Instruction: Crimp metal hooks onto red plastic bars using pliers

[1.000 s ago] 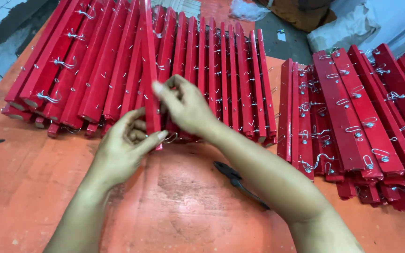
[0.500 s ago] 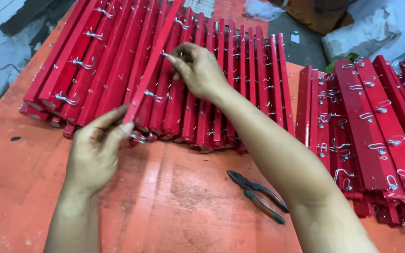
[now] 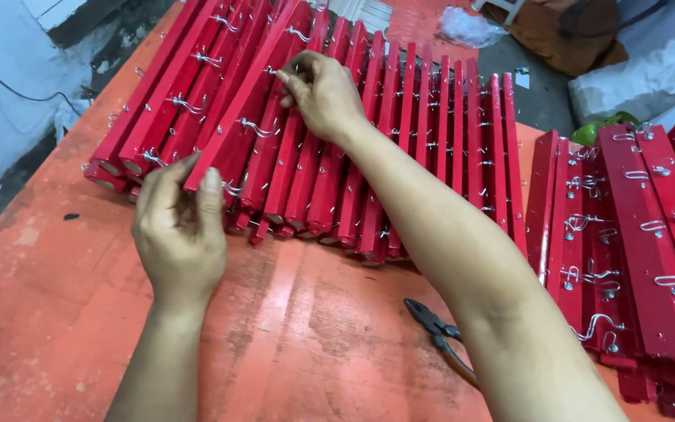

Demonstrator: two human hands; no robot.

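Laying red slat (image 3: 248, 109) onto the slat row (image 3: 400, 148): left hand (image 3: 181, 227) pinches its near end, right hand (image 3: 322, 94) clamped on hook (image 3: 279, 72) mid-slat. Next: lower flat.

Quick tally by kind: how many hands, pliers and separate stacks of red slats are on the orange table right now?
Hands: 2, the left hand and right hand, both on one red slat.
Pliers: 1.
Stacks of red slats: 2, the left stack and the right stack.
Total: 5.

Worn orange-red table (image 3: 56, 328), grey floor (image 3: 544, 101), pale wall (image 3: 1, 101)
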